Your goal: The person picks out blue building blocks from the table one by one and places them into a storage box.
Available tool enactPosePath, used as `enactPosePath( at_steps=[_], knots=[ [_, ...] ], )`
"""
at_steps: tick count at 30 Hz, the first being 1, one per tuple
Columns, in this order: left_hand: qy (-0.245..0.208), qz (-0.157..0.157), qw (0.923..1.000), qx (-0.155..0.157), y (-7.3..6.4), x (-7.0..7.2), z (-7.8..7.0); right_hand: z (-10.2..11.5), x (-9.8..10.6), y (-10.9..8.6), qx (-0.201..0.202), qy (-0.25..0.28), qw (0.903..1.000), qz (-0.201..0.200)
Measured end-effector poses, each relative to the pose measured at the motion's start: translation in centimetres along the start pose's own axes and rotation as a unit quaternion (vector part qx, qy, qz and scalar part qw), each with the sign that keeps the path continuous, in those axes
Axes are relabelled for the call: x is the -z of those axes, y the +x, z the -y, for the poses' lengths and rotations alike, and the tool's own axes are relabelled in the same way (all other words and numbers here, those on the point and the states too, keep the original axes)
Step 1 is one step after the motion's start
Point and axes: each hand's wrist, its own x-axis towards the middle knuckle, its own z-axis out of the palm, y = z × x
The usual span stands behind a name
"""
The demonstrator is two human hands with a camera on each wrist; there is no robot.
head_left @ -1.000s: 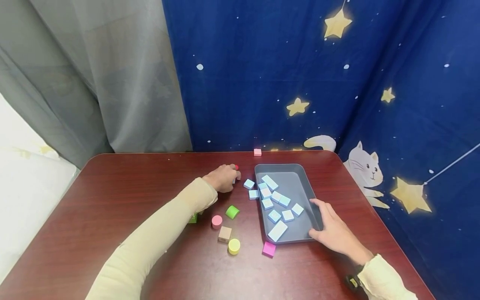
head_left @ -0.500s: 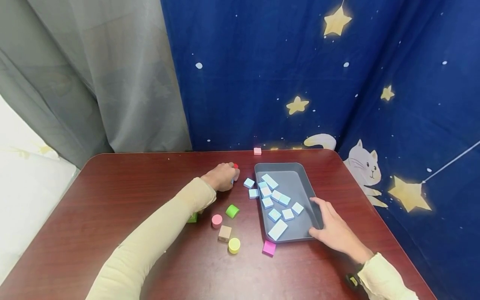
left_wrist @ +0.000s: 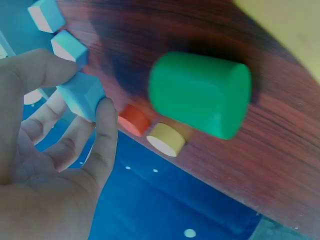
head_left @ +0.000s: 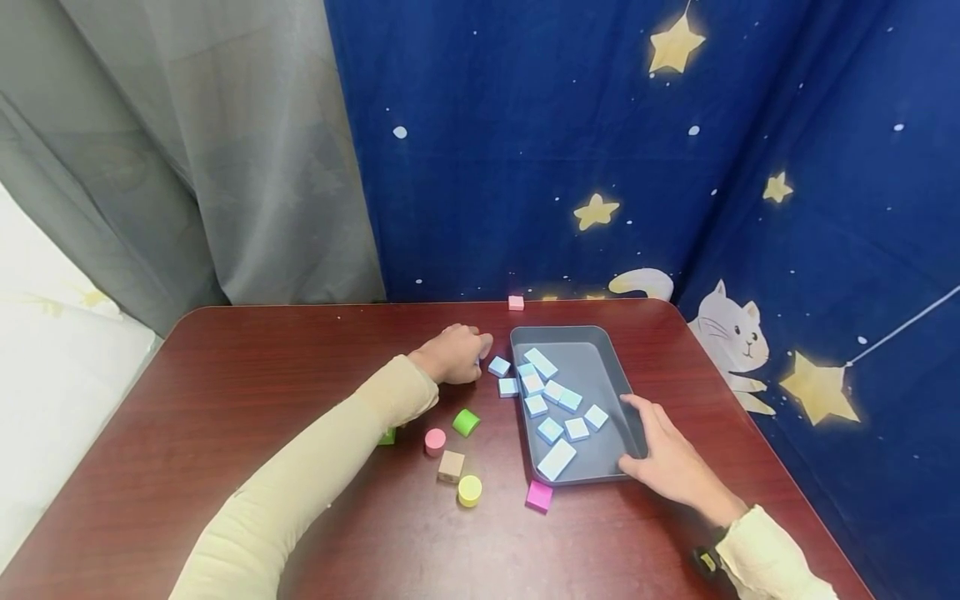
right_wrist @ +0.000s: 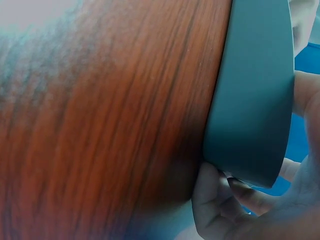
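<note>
In the left wrist view, my left hand [left_wrist: 60, 145] pinches a light blue block [left_wrist: 82, 95] between thumb and fingers. From the head, the left hand [head_left: 454, 353] is seen low over the far part of the table, left of two light blue blocks that lie beside the grey tray [head_left: 603, 350]; the held block is mostly hidden there. Several light blue blocks [head_left: 557, 460] lie in the tray, some grouped along its left side. My right hand [head_left: 667, 458] grips the tray's near right corner, and the right wrist view shows its fingers curled at the tray wall [right_wrist: 250, 100].
Near the left forearm lie a green half-round block [head_left: 466, 422], a pink cylinder [head_left: 435, 442], a wooden cube [head_left: 451, 467] and a yellow cylinder [head_left: 469, 491]. A magenta block [head_left: 539, 496] touches close by the tray's near edge. A pink block [head_left: 516, 303] sits at the far table edge.
My left hand has shifted slightly right toward the tray with the light blue block; the red piece by its fingers is now hidden in the head view. The right hand and tray stay put.
</note>
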Motion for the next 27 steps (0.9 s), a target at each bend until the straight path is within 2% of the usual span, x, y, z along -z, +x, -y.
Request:
enactPosePath(
  at_steps=[7, 11, 17, 22, 27],
  knots=[
    [0.015, -0.017, 0.9989, -0.040, 0.2, 0.9, -2.2, 0.0, 0.2, -0.1, -0.003, 0.002, 1.0000, 0.002],
    [0.020, -0.031, 0.9959, -0.082, 0.1, 1.2, -4.0, 0.1, 0.2, -0.1, 0.001, -0.001, 1.0000, -0.002],
    [0.033, -0.057, 0.9870, -0.147, 0.0, 1.7, -6.9, 0.1, 0.3, -0.1, 0.005, 0.001, 1.0000, -0.007],
    [0.066, -0.053, 0.9800, -0.180, 0.0, 1.6, -9.0, 0.2, 0.2, -0.2, 0.002, 0.006, 1.0000, -0.005],
    [0.088, -0.039, 0.9742, -0.204, 0.3, 0.8, -10.6, 0.3, 0.1, -0.2, 0.000, 0.006, 1.0000, -0.003]
  ],
)
